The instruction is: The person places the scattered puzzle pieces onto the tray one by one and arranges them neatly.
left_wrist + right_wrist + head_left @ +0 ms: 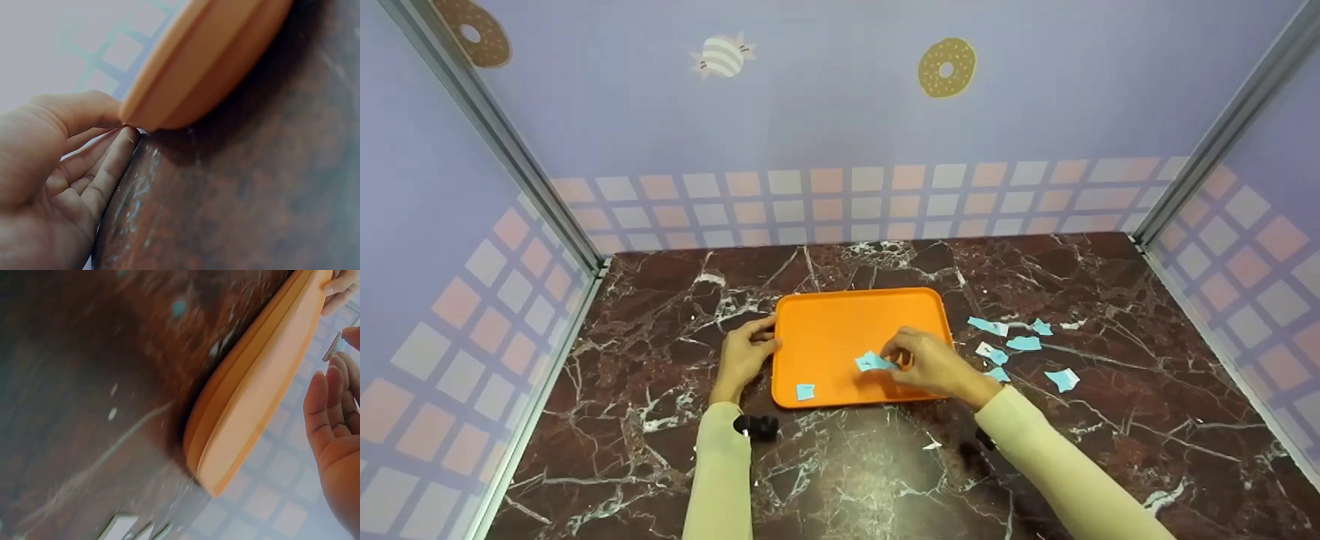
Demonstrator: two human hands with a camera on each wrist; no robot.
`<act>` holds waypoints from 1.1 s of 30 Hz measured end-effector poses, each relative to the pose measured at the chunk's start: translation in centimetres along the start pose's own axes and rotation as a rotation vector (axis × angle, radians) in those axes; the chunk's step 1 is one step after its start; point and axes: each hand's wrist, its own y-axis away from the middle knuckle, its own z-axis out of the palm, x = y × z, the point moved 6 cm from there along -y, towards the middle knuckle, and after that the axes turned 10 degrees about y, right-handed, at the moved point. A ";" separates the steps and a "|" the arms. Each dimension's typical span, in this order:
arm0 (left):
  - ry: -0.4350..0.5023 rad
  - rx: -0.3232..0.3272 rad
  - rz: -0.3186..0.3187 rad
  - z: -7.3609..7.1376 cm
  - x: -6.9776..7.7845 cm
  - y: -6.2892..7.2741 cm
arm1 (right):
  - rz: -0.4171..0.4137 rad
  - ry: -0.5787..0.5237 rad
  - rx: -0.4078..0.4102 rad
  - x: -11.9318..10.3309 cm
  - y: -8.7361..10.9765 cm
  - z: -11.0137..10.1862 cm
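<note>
The right hand (931, 363) pinches a blue scrap (873, 362) at its nine o'clock; the left hand (743, 360), fingers extended, touches the orange tray (829, 322) at nine.

The head camera looks forward and down from well above the near side of the orange tray (840, 322); the wrist cameras — low, tilted, close by its near corners — share its outer side and checked wall (847, 202) beyond.
</note>
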 end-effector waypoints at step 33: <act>0.005 -0.001 0.025 0.0 0.0 0.0 | 0.006 -0.025 -0.098 -2.6 -2.0 4.7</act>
